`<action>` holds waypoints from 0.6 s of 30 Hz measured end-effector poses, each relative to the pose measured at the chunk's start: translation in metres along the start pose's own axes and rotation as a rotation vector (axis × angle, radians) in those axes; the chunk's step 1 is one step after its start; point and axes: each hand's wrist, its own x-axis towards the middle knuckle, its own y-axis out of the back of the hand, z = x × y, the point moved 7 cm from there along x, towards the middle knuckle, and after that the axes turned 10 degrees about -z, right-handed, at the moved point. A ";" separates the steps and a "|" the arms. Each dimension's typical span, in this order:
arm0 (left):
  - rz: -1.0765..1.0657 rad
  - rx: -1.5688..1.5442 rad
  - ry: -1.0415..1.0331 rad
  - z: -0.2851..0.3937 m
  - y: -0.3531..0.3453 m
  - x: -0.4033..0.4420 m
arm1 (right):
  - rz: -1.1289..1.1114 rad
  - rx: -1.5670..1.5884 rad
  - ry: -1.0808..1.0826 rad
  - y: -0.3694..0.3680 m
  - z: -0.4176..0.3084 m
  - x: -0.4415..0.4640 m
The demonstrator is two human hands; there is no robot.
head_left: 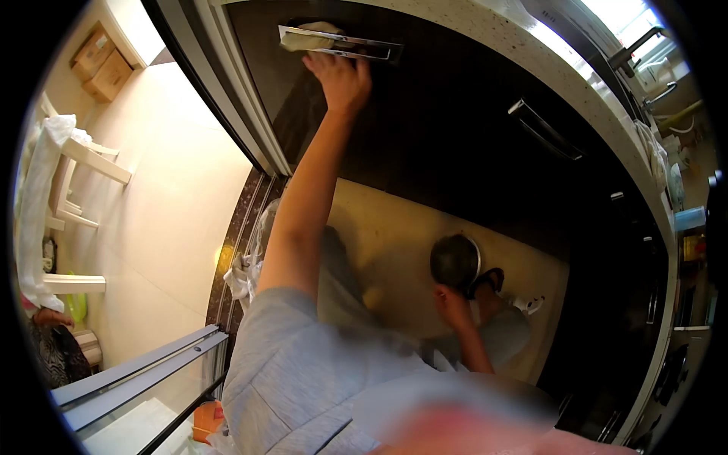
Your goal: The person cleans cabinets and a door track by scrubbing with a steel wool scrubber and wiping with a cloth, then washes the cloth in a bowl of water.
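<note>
Notably, left hand (343, 82) at cloth (312, 38), near 12 o'clock, and right hand (453, 305) by bowl (452, 260), 4 o'clock, show indeterminate grip; adjacent foot (490, 303) could nudge the bowl.

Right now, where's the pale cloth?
In the head view, the pale cloth is at upper left, at the left end of the long silver handle on the dark cabinet front, right by the fingers of the left hand.
</note>
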 end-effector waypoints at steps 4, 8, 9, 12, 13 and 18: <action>-0.058 0.010 -0.275 0.049 0.004 -0.011 | 0.068 0.063 0.073 -0.003 0.008 -0.007; -0.215 0.091 -0.275 0.044 0.006 -0.011 | 0.057 -0.032 0.080 -0.014 0.008 -0.003; -0.209 0.129 -0.299 0.043 0.008 -0.011 | 0.046 -0.051 0.079 -0.015 0.006 -0.001; -0.173 0.196 -0.352 0.043 0.009 -0.025 | 0.045 -0.013 0.116 -0.010 -0.013 -0.003; -0.161 0.209 -0.366 0.044 0.011 -0.032 | 0.058 -0.012 0.141 -0.014 -0.014 -0.005; -0.242 0.284 -0.424 0.023 0.012 -0.019 | 0.068 -0.050 0.100 -0.002 -0.017 -0.015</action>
